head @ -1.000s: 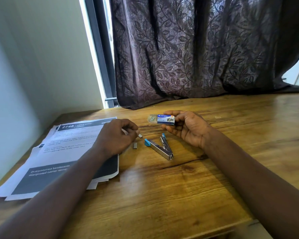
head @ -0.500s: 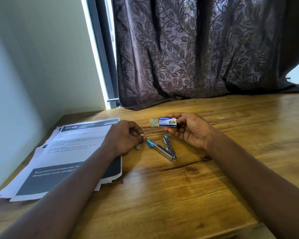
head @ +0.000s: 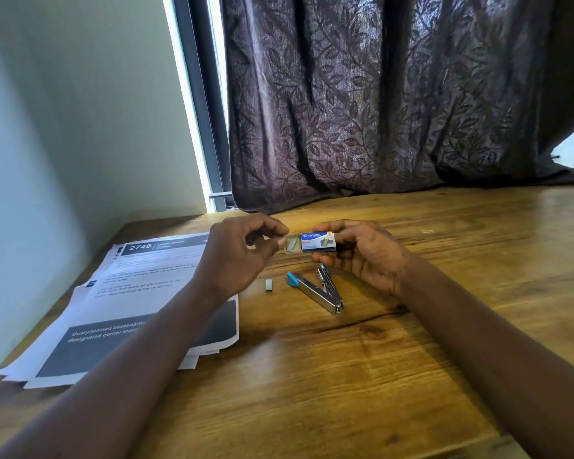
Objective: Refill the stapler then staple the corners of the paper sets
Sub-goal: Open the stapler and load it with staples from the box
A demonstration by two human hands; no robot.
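Observation:
My right hand (head: 362,256) holds a small blue-and-white staple box (head: 318,242) above the table, its inner tray slid out to the left. At the tray's open end my left hand (head: 242,256) has its thumb and fingers pinched together; what they pinch is hidden. A metal stapler (head: 315,291) with blue tips lies swung open in a V on the wood just below the box. A short strip of staples (head: 268,284) lies left of the stapler. The paper sets (head: 130,303) lie fanned on the table's left side, under my left forearm.
The wooden table (head: 411,342) meets a pale wall on the left and a dark leaf-patterned curtain (head: 395,104) at the back. The table's near edge runs along the bottom right.
My left hand lifted off the table near the loose staples and rose to the open end of the staple box. One of the two small staple pieces on the table is gone.

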